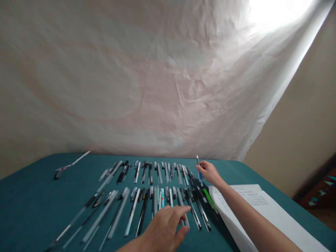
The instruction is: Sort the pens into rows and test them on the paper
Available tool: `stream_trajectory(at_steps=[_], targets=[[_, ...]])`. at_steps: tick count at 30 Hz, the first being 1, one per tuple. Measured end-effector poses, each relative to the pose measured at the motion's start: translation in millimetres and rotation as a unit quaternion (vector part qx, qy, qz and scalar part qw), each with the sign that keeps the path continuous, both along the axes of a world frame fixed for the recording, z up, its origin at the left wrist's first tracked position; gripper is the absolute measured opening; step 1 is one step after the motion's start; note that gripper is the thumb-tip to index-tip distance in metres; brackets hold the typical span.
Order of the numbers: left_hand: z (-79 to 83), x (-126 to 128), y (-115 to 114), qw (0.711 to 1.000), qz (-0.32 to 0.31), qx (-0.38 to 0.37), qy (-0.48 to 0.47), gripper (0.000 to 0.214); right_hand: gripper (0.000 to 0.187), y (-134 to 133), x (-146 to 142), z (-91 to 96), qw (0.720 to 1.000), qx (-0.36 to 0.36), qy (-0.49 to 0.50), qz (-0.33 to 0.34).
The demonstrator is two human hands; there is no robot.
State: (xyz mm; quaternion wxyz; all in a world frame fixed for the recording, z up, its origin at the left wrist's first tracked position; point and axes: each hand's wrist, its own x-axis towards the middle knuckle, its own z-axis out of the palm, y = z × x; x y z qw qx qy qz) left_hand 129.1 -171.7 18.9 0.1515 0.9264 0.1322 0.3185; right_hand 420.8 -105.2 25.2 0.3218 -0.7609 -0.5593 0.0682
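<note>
My right hand (210, 172) pinches a pen (197, 160) with a pale upper end and a blue lower part. It holds the pen nearly upright at the right end of the far row. My left hand (168, 225) hovers over the near row, its thumb and forefinger apart with nothing between them. Beneath and around it lie several disassembled pens, such as a clear barrel (194, 213), a white barrel (132, 213) and a black one (143, 211). A bright green pen part (210, 200) rests just below my right hand.
Two rows of pen barrels, caps and refills cross the teal table (28, 199). White printed sheets (278, 220) lie under my right forearm. A thin white-tipped item (76, 161) sits at the far left. Behind the table hangs a pale sheet (157, 87).
</note>
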Motion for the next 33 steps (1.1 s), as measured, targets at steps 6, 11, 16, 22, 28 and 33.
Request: stream_trajectory(at_steps=[6, 11, 16, 22, 28, 33], targets=[[-3.9, 0, 6, 1.000, -0.013, 0.006, 0.011, 0.036, 0.020, 31, 57, -21.7, 0.992, -0.088, -0.071, -0.059], [-1.7, -1, 6, 1.000, -0.016, -0.001, 0.018, 0.033, 0.026, 46, 65, -37.8, 0.982, -0.122, -0.112, -0.091], [4.3, -1, 5, 0.998, -0.007, -0.023, 0.050, 0.030, 0.026, 52, 66, -45.0, 0.976, -0.142, -0.129, -0.101], [8.5, -2, 2, 0.998, -0.005, -0.030, 0.058, 0.027, 0.024, 45, 59, -37.1, 0.976, -0.139, -0.134, -0.102], [7.2, -1, 3, 0.997, -0.004, -0.043, 0.061, 0.026, 0.035, 32, 28, -22.0, 0.983, -0.086, -0.141, -0.082], [7.3, 0, 2, 0.997, -0.004, -0.052, 0.057, 0.025, 0.042, 24, -7, -26.3, 0.987, -0.120, -0.111, -0.003]])
